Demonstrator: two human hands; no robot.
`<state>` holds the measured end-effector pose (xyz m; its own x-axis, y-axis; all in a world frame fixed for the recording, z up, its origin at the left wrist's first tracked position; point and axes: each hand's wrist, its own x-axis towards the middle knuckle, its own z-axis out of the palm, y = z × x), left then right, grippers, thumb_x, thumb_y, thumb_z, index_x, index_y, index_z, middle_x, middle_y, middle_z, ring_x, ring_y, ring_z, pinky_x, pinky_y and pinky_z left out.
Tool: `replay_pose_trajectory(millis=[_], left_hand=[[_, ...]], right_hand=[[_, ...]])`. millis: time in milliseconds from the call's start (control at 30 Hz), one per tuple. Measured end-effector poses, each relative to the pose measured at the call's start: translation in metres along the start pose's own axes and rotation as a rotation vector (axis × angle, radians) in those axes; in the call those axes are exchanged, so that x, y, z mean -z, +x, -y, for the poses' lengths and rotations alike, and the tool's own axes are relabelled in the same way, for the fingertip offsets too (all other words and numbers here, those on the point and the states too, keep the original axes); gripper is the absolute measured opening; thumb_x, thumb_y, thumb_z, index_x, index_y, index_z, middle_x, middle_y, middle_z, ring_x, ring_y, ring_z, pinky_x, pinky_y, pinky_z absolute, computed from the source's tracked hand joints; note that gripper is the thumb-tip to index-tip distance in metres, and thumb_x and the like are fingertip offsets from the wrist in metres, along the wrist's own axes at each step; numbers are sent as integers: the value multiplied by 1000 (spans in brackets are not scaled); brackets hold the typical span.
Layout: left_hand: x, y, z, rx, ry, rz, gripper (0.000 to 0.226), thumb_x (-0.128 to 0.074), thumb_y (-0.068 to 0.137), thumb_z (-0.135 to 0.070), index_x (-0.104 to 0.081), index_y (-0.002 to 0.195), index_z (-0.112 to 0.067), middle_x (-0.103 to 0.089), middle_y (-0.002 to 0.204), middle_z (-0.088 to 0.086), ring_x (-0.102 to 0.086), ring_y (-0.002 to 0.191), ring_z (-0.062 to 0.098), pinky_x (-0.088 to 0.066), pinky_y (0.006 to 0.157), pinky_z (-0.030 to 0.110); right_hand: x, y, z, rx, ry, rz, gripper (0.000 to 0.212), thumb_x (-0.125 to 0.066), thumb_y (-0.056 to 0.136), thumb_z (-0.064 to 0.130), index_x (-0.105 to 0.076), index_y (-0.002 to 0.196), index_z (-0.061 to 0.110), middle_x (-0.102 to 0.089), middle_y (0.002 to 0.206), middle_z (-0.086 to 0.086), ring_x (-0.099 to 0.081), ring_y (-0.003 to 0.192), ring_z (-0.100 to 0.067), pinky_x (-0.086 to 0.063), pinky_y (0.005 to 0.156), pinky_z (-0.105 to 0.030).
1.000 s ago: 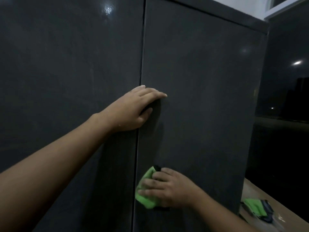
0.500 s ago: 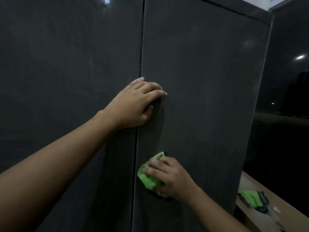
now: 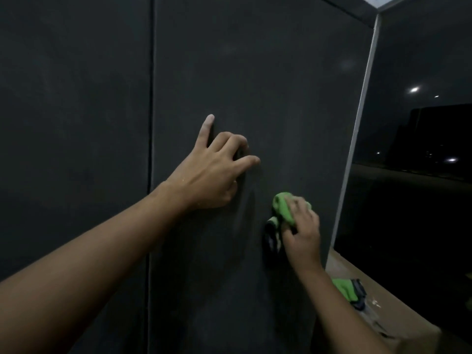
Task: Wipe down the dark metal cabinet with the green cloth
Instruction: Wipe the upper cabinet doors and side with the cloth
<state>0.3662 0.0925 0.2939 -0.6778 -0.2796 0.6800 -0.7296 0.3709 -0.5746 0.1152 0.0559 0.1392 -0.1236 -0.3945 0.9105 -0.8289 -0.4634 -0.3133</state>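
Observation:
The dark metal cabinet [image 3: 281, 85] fills most of the view, with a vertical seam between its two doors left of centre. My left hand [image 3: 212, 172] rests flat on the right door, fingers spread, holding nothing. Lower and to the right, my right hand [image 3: 301, 231] presses a bunched green cloth [image 3: 282, 206] against the same door, near the door's right edge. A dark striped part of the cloth hangs below my fingers.
A white frame strip [image 3: 357, 139] runs down beside the cabinet's right edge, with a dark window [image 3: 421, 149] behind it. On a wooden ledge [image 3: 398, 312] at lower right lies another green and dark cloth [image 3: 347, 290].
My right hand has slid the green cloth up and to the right across the door. My left hand has shifted off the seam onto the right door and its fingers have spread.

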Motion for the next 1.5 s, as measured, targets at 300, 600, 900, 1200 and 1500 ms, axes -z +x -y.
replay_pose_trajectory(millis=[300,600,900,1200,1500], left_hand=[[-28,61,-52,-51,-42,20,53,-46,84,-34,-47,136,-30,-44,131,7,-39,128,27,-2,115,66],[-50,111,-88,17,13,2,49,-51,81,-37,-55,129,-29,-47,125,6,-42,121,29,-2,115,66],[-55,112,-88,73,27,7,47,-46,86,-40,-54,131,-31,-47,126,4,-42,121,29,4,120,53],[-60,101,-99,72,11,3,47,-56,86,-32,-57,133,-27,-48,134,8,-41,124,28,-12,121,49],[-25,51,-60,87,54,140,53,-44,91,-35,-44,144,-33,-40,152,-5,-41,131,17,-25,108,32]], right_hand=[[17,-30,-88,-339,50,-131,65,-67,87,-6,-48,143,21,-46,142,7,-45,129,-29,-31,105,-28],[42,29,-123,4,29,-90,63,-67,79,-1,-56,137,20,-55,135,5,-51,117,-28,-17,109,-7],[71,171,-101,249,31,-180,53,-64,86,15,-59,138,20,-59,137,4,-38,113,-14,-34,96,-22],[33,52,-133,734,20,67,49,-68,85,21,-63,133,18,-62,135,-2,-51,101,-27,-45,97,-36],[50,98,-123,725,29,2,46,-60,87,21,-60,133,17,-62,132,-2,-52,95,-27,-46,90,-36]])
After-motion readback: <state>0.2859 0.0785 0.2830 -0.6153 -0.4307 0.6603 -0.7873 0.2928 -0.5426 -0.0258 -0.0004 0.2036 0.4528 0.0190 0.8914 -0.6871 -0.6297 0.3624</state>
